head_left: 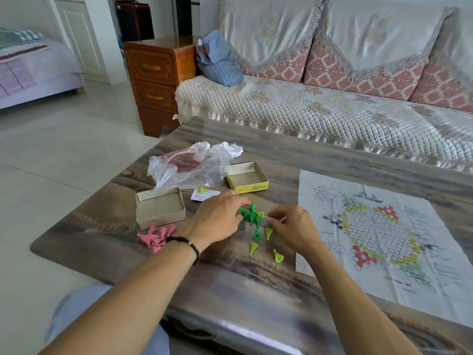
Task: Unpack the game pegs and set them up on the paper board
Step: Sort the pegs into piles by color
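A cluster of dark green pegs [250, 216] lies on the table between my hands. My left hand [217, 219] curls its fingers around the cluster's left side. My right hand [291, 226] pinches what looks like a thin clear wrapper [275, 221] at the cluster's right side. Loose lime pegs [277, 256] lie just in front of the cluster, and one more lime peg [202, 189] lies by a paper slip. A pile of pink pegs [156, 237] sits to the left. The paper board [371, 226], printed with a hexagon star, lies flat at the right with no pegs on it.
An open grey box half [160, 207] and a yellow box half [247, 178] stand behind the pegs, next to a crumpled plastic bag [188, 165] and a paper slip [204, 196]. A sofa [320, 111] runs behind the table [230, 290], with a wooden cabinet [153, 80] to its left.
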